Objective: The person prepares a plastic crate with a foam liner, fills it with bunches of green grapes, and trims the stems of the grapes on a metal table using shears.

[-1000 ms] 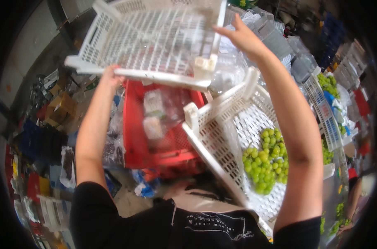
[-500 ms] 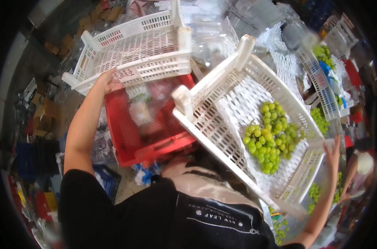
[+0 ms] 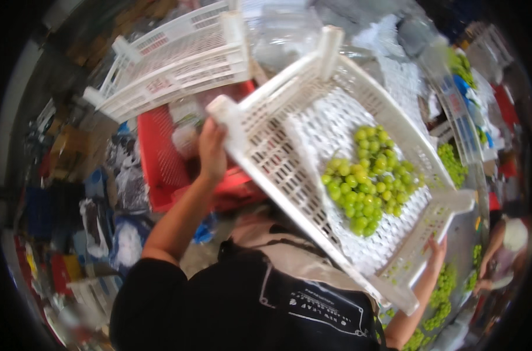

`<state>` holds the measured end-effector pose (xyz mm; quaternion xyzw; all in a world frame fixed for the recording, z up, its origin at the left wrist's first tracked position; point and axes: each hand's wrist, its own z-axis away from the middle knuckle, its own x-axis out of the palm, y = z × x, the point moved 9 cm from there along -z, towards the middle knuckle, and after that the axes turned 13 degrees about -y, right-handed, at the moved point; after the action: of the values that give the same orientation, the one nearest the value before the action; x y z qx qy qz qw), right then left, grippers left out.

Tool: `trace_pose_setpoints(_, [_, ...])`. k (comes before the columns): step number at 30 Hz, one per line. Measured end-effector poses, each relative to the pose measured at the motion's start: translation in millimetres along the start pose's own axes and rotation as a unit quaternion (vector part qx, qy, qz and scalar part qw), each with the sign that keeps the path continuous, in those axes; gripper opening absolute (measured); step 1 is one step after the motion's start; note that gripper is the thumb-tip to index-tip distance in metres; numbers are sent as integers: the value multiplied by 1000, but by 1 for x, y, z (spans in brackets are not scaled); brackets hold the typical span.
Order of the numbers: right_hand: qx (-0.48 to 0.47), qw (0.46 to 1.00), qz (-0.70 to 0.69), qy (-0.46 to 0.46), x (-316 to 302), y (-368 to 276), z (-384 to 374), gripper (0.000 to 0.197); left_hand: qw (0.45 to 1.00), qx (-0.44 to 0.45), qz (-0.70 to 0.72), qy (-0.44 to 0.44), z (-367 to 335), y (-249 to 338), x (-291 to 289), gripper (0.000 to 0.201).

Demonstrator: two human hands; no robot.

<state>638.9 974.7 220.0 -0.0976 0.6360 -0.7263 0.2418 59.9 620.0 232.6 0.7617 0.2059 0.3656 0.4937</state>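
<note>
Tilted in front of me is a white plastic crate [image 3: 289, 202] with slotted walls. A bunch of green grapes [image 3: 368, 187] lies in it on a white foam net liner [image 3: 318, 126]. My left hand [image 3: 212, 149] is closed at the crate's left corner post, its fingertips partly hidden behind the plastic. At the opposite end wall, on the right, my right hand [image 3: 434, 253] grips the crate from outside. A second white crate [image 3: 172, 79], with no grapes visible in it, rests across the back of a red crate [image 3: 160, 158] holding clear plastic packaging.
Clear plastic boxes [image 3: 286, 35] and foam netting [image 3: 394, 70] are heaped at the back. More green grapes [image 3: 441, 292] lie on a surface at right, where another person's arm [image 3: 491, 251] shows. Cardboard boxes [image 3: 70, 149] and bags clutter the left.
My left hand has left the rear white crate and moved right to the corner of the grape crate. That crate has shifted left, and my right hand now sits lower on its end.
</note>
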Motion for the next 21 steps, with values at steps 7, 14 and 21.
trace_pose_setpoints(7, [-29,990,-133,-47,27,-8,-7,71,982,80,-134,103,-13,34,11,21])
trace_pose_setpoints(14, [-126,979,-159,18,10,-4,27,65,988,129,-55,62,-53,12,23,17])
trace_pose_setpoints(21, [-149,978,-141,41,24,2,11,61,986,149,-56,47,-106,-17,22,18])
